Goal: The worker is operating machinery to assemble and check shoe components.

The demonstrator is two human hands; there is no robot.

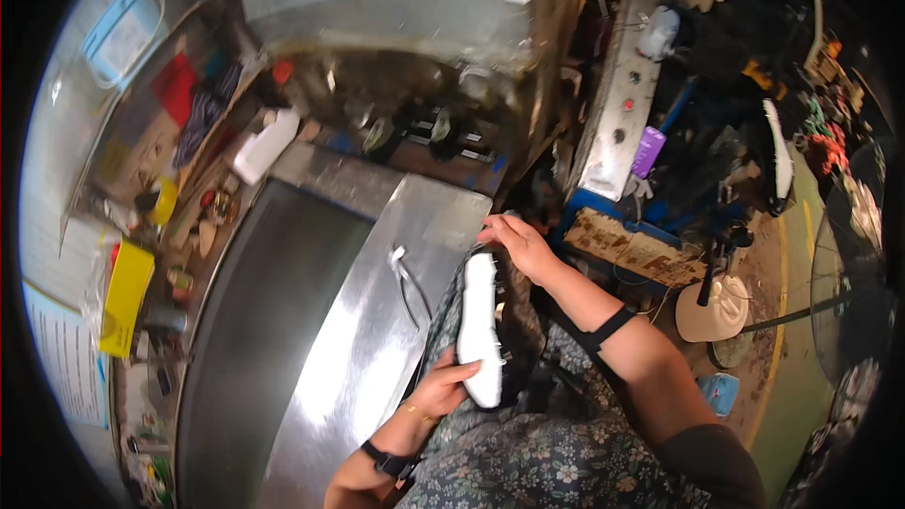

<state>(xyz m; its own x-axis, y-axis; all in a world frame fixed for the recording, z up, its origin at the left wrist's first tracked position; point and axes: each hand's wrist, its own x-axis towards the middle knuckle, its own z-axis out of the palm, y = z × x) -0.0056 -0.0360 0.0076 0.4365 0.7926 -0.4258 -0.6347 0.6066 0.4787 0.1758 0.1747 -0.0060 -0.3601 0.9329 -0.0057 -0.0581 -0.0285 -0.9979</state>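
Observation:
A shoe with a white sole (480,320) and a dark upper is held upright in front of my body, its sole turned toward the left. My left hand (443,385) grips its near end, the thumb lying across the white sole. At the far end my right hand (514,238) has its fingers bent over the dark upper; part of that grip is hidden. A pincer-like metal tool (407,285) with long curved handles lies left of the shoe on the shiny metal tabletop (330,368).
A dark conveyor belt (255,320) runs along the table's left side. Beyond it, a cluttered shelf holds a yellow box (126,300) and a white bottle (266,146). A machine's control panel (627,94) rises ahead right. A beige seat-like piece (714,309) and a fan guard (853,292) stand right.

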